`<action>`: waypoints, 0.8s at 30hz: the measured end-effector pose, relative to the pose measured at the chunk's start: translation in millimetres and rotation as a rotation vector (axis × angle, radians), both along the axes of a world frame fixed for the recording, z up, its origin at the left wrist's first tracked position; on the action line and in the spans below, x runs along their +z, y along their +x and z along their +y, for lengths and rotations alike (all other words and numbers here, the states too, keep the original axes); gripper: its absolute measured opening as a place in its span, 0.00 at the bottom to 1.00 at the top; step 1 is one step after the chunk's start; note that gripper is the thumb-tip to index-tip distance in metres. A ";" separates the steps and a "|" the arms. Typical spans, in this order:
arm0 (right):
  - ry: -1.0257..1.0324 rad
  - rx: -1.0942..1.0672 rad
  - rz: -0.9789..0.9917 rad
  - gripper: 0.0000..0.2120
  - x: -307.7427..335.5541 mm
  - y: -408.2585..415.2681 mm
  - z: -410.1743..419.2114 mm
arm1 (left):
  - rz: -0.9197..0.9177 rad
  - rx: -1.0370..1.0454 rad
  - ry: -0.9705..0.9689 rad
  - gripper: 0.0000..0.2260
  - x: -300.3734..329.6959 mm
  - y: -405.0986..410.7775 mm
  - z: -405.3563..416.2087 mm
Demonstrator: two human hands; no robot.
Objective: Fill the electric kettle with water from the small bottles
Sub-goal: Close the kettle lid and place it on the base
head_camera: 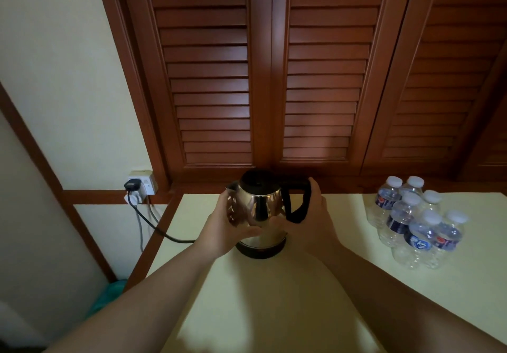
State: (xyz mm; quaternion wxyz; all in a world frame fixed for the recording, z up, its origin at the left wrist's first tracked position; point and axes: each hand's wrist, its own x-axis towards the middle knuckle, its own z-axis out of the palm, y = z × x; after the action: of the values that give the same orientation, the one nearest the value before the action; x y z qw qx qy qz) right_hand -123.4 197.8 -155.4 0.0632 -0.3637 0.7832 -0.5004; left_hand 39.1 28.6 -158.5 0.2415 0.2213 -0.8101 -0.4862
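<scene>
A steel electric kettle (260, 204) with a black lid and black handle stands on its black base (260, 249) near the back of a pale table (274, 297). Its lid is down. My left hand (230, 229) cups the kettle's left side below the spout. My right hand (312, 215) wraps the black handle from the right. Several small clear water bottles (417, 221) with white caps stand grouped at the table's right, apart from both hands.
A black cable (153, 223) runs from the kettle base off the table's left edge to a wall socket (141, 184). Brown louvred doors (274, 78) rise right behind the table. A gap lies between the table's left edge and the wall.
</scene>
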 end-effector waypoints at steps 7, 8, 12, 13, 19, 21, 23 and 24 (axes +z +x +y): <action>-0.016 -0.024 0.036 0.63 -9.7 23.0 20.2 | -0.013 0.025 0.011 0.48 -4.6 26.3 18.7; -0.016 -0.026 0.038 0.62 -9.3 27.5 23.0 | -0.018 0.025 0.012 0.48 -4.9 30.0 20.8; -0.023 -0.075 0.149 0.61 -7.4 36.1 30.2 | -0.036 0.014 0.022 0.47 -2.5 41.2 28.6; -0.021 -0.073 0.164 0.62 -4.4 38.1 31.6 | -0.041 0.010 0.026 0.47 -1.0 43.2 29.9; 0.071 0.009 0.263 0.56 15.7 41.1 39.1 | -0.043 -0.031 0.064 0.45 6.5 49.2 31.4; 0.081 0.017 0.256 0.55 18.5 40.6 39.8 | -0.036 -0.048 0.069 0.44 7.9 49.5 32.1; 0.078 0.024 0.242 0.55 20.4 41.1 39.7 | -0.023 -0.065 0.069 0.43 7.5 49.3 31.7; 0.077 0.022 0.237 0.55 21.5 41.7 39.6 | -0.023 -0.067 0.069 0.44 7.3 49.3 31.6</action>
State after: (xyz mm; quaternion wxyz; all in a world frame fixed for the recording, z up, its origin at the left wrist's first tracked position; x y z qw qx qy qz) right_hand -81.7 237.3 -133.9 -0.0104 -0.4260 0.7998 -0.4228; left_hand 88.3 60.3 -151.2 0.2077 0.2079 -0.8026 -0.5192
